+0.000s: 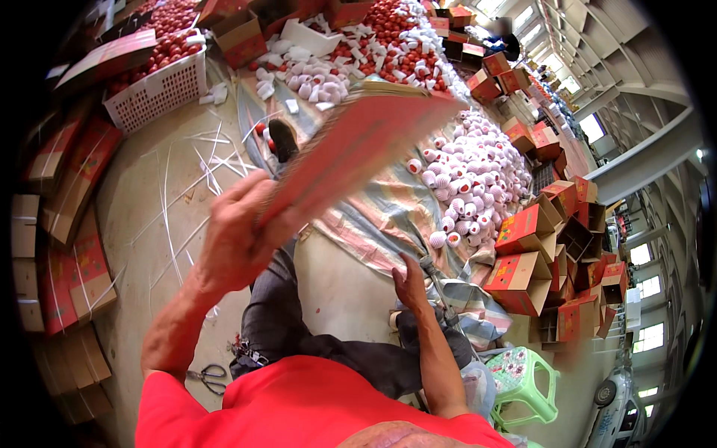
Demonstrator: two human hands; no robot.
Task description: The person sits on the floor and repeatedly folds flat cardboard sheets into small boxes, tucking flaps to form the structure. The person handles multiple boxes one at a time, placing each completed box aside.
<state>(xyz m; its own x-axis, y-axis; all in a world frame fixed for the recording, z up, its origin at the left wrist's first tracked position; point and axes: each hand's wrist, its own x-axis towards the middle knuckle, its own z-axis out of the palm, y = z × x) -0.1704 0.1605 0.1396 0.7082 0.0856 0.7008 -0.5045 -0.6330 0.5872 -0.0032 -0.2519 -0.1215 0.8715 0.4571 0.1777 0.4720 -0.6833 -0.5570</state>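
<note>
My left hand point(237, 231) is closed on the edge of a red cardboard box point(351, 157), which looks folded flat. The box is raised in front of me and smeared by motion; it hides part of the floor sheet behind it. Lower down to the right, my right hand point(408, 282) hangs near my knee with its fingers apart and nothing in it. Close by that hand runs the edge of a striped sheet point(373, 224). Fruit in white foam nets point(478, 175) lies heaped on the sheet beyond.
Bare red fruit point(381, 30) is piled at the back, beside a white crate point(160, 89) of fruit. Flat cartons point(78, 276) are stacked at left; open cartons point(523, 284) stand at right. White straps point(175, 224) and scissors point(210, 377) lie on the floor. A green stool point(534, 388) stands at lower right.
</note>
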